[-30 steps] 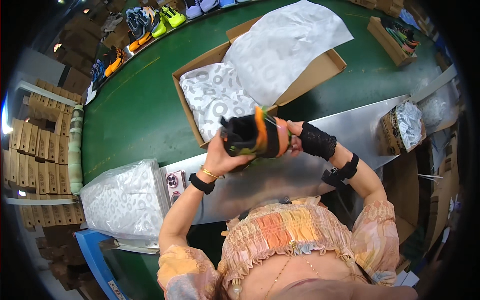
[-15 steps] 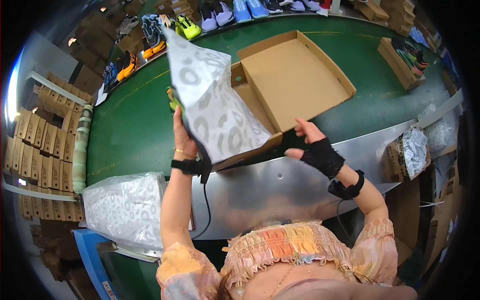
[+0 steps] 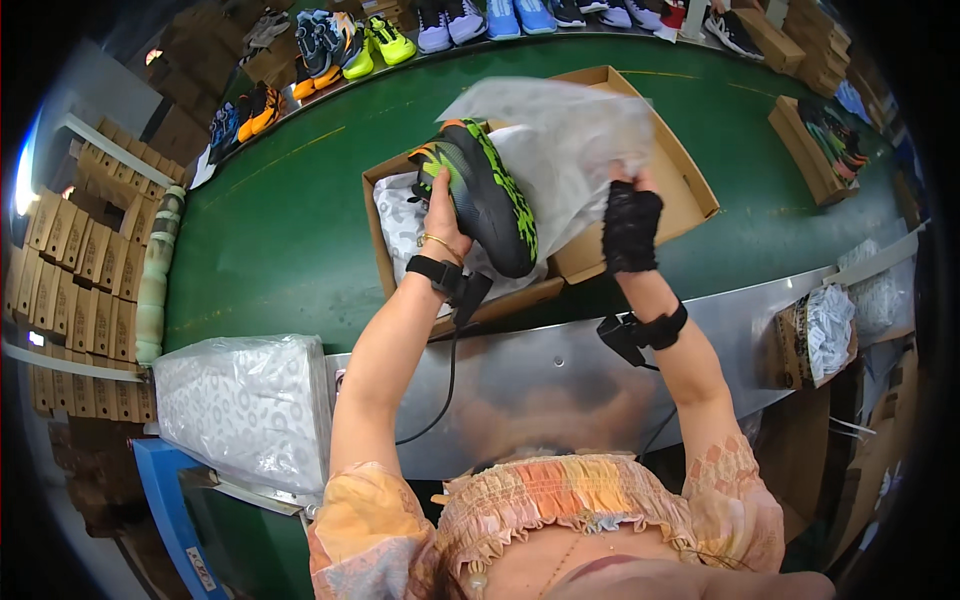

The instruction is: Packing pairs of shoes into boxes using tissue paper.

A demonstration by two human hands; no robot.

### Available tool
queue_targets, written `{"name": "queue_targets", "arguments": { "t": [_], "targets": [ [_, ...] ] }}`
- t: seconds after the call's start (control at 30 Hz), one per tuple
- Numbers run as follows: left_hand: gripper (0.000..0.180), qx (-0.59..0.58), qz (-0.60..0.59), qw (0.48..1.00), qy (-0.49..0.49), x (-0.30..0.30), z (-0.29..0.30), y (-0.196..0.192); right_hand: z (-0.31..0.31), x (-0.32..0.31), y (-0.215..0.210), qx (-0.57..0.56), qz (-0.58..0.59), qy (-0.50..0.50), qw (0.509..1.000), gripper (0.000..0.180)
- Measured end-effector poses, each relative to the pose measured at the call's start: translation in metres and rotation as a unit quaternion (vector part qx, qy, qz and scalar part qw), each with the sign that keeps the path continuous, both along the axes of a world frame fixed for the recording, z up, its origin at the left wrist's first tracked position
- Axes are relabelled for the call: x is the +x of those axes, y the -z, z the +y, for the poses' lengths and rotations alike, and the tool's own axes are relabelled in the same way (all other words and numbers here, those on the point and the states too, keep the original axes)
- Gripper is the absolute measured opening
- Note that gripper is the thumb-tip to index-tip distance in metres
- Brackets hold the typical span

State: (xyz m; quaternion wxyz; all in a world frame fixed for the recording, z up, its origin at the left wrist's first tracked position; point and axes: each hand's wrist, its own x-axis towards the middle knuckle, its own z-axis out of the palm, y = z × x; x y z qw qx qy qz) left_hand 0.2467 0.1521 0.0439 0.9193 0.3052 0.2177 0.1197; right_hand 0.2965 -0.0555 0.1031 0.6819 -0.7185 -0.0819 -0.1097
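My left hand (image 3: 442, 222) is closed on a grey and black sneaker (image 3: 490, 205) with bright green and orange patches. The sneaker is tilted above an open brown shoebox (image 3: 377, 238); whether a second shoe is behind it, I cannot tell. In its black fingerless glove, my right hand (image 3: 632, 225) grips the edge of a thin whitish sheet of wrapping paper (image 3: 560, 135), blurred by motion and raised over the box's folded-back lid (image 3: 688, 195). More of the paper, patterned with grey rings, lines the left side of the box.
A bagged stack of patterned paper (image 3: 245, 410) lies at the left of the metal ledge (image 3: 520, 375). Sneakers line the far edge of the green table (image 3: 270, 235). Another box of shoes (image 3: 815, 150) stands at right, near a carton of crumpled paper (image 3: 830, 330). Boxes are stacked at left.
The paper that stood upright at left now lies in the box and spreads to the right. The sneaker has come into view over the box. My right hand has moved up and taken the paper.
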Motion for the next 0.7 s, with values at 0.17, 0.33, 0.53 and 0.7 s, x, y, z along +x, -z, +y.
{"name": "queue_targets", "arguments": {
  "t": [0.17,0.33,0.53,0.7],
  "targets": [
    [0.053,0.063,0.150,0.985,0.065,0.000,0.015,0.017,0.014,-0.024,0.001,0.035,0.022,-0.092,0.995,0.020],
    [0.054,0.221,0.266,0.907,0.239,-0.022,0.024,-0.006,0.053,-0.033,0.031,-0.134,-0.191,-0.290,0.928,0.024],
    [0.023,0.438,0.082,0.853,-0.272,-0.068,0.052,-0.054,0.075,-0.061,0.062,-0.482,-0.238,-0.384,0.751,0.036],
    [0.034,0.945,-0.036,0.325,0.003,-0.089,0.024,-0.049,0.070,-0.080,0.061,-0.500,-0.309,-0.304,0.749,0.036]
  ]
}}
